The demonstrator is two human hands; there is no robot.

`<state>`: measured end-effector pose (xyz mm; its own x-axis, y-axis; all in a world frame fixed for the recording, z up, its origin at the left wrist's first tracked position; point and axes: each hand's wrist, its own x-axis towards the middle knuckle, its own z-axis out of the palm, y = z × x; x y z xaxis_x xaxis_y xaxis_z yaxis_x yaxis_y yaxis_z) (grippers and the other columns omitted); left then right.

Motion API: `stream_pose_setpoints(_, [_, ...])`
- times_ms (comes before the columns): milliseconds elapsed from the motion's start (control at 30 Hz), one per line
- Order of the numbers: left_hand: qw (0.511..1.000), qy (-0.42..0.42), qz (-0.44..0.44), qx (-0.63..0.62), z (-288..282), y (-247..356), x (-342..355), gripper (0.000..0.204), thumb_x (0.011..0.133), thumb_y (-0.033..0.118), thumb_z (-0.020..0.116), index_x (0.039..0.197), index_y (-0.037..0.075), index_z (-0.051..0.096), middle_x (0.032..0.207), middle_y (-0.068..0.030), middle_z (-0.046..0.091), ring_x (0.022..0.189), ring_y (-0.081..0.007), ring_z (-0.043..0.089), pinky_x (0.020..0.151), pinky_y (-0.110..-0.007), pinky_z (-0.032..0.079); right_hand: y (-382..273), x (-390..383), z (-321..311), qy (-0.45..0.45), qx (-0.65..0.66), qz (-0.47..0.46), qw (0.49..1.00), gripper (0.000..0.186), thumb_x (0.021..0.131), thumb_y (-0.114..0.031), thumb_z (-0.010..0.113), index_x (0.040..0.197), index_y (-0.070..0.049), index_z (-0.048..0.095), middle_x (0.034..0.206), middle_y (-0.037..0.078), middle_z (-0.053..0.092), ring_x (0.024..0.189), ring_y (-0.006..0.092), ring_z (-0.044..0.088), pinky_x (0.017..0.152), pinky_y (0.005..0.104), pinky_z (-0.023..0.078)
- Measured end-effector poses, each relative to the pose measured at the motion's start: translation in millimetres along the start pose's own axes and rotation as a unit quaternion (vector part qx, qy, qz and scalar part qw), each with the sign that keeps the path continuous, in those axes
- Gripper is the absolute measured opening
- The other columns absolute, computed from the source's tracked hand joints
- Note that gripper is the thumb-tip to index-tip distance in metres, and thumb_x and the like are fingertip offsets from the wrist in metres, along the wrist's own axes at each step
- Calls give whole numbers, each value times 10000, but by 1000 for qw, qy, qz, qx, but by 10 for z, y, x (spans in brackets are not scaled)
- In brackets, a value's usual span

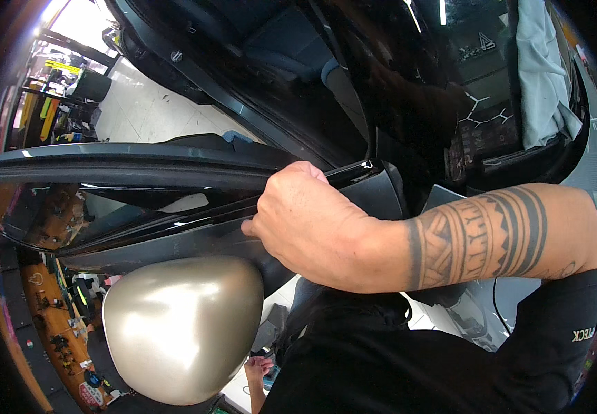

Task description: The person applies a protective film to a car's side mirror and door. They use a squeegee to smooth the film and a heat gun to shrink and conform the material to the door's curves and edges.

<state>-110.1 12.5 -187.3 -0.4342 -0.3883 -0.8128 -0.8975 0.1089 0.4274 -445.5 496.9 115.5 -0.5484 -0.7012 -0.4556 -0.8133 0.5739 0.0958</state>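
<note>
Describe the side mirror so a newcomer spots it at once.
Start from the open black car door spanning the picture's left half. At its lower edge, below and left of the right hand, is the side mirror, a big rounded shell. Its shiny champagne-gold colour sets it apart from the dark door.

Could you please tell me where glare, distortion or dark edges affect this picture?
In the head view, white glare spreads over the champagne-coloured mirror cover; bright light shapes reflect in the dark windshield; the upper-left background is washed out; fisheye distortion bows the surroundings, with black corners; the right hand, over the car door, looks reasonably sharp.
</note>
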Motion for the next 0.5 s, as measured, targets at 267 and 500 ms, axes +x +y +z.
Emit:
stream_pose_setpoints(267, [993,-62,35,94,96,46,-221,173,907,204,581,919,40,631,791,-54,676,639,-122,641,522,-238,468,-7,-13,9,23,27,0,999,316,795,-131,600,1091,-23,627,599,46,606,558,147,612,474,290,442])
stream_pose_setpoints(500, [996,-21,12,83,124,-395,-292,296,916,320,565,898,31,628,736,-86,682,539,-142,622,445,-236,403,-144,-645,303,223,171,-117,952,237,771,-94,587,953,49,640,610,76,605,556,217,631,480,312,468])
